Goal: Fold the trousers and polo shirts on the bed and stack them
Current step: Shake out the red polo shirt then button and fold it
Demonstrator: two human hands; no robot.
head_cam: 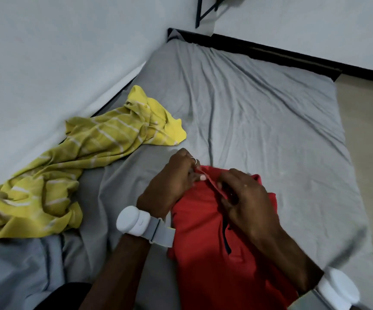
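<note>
A red polo shirt [205,249] lies on the grey bed sheet [259,113] close in front of me, its collar end pointing away. My left hand [172,182] pinches the collar's left side. My right hand [246,198] grips the collar and the dark-edged placket from the right. Both hands meet at the collar. A yellow polo shirt with pale stripes [76,166] lies crumpled to the left, along the wall, apart from my hands. No trousers can be told apart in view.
White walls run along the bed's left and far sides. The black bed frame [270,52] edges the far end. Beige floor [369,130] shows at the right. White bands sit on both wrists. Grey fabric [13,271] bunches at the bottom left.
</note>
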